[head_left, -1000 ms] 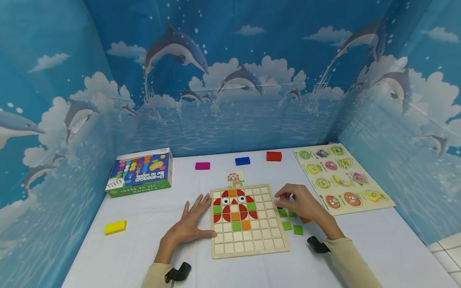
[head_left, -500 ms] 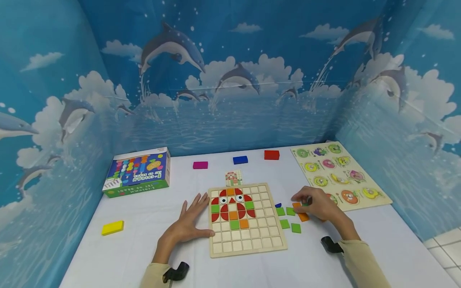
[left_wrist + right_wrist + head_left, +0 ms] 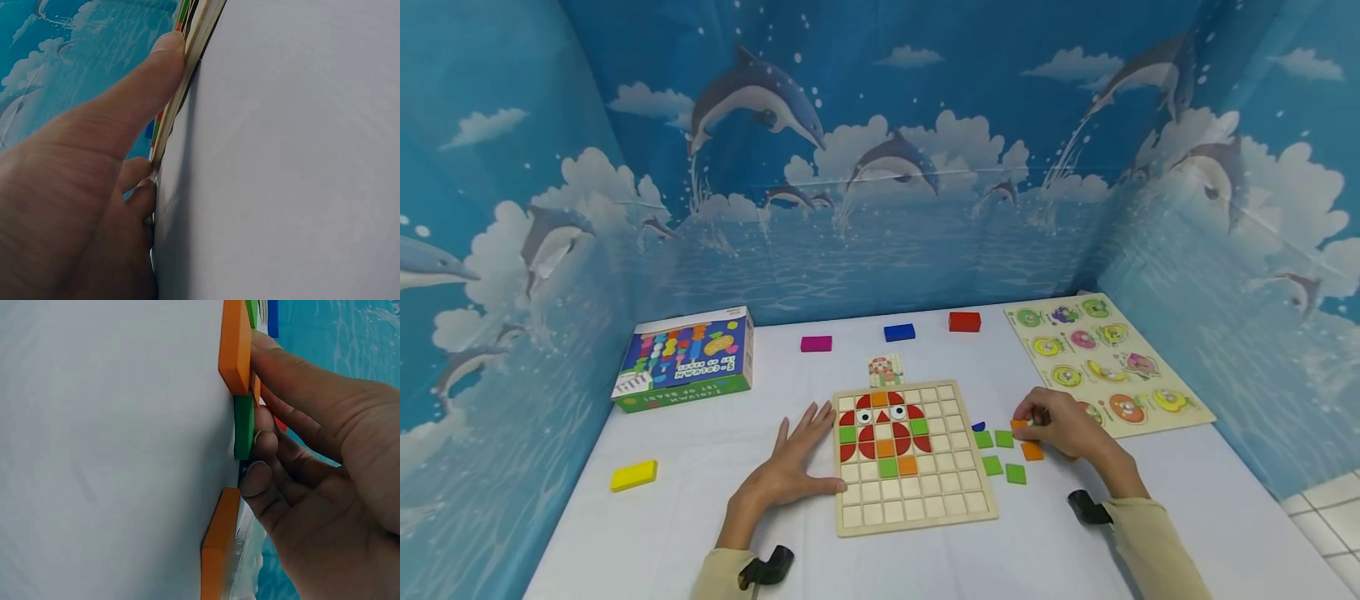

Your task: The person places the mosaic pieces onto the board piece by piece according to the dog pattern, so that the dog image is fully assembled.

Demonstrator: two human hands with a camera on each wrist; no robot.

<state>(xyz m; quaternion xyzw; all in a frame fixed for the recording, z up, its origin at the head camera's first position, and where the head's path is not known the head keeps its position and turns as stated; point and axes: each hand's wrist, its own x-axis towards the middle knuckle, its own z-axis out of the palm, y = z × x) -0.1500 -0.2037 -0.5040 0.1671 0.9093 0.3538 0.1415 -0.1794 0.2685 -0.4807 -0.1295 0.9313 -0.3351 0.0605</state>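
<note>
A wooden grid board lies in front of me, its upper left filled with red, orange and green tiles forming a face. My left hand lies flat on the white table, thumb against the board's left edge. To the right of the board my right hand is among loose tiles: green ones, an orange one and a small blue one. In the right wrist view its fingertips pinch a green tile between two orange tiles.
A colourful game box stands at the back left and a yellow block lies near the left. Magenta, blue and red blocks line the back. A pattern card sits behind the board. A peg puzzle lies to the right.
My right hand has moved from the board's right edge out to the loose tiles and settled on a green one. The left hand has stayed put.
</note>
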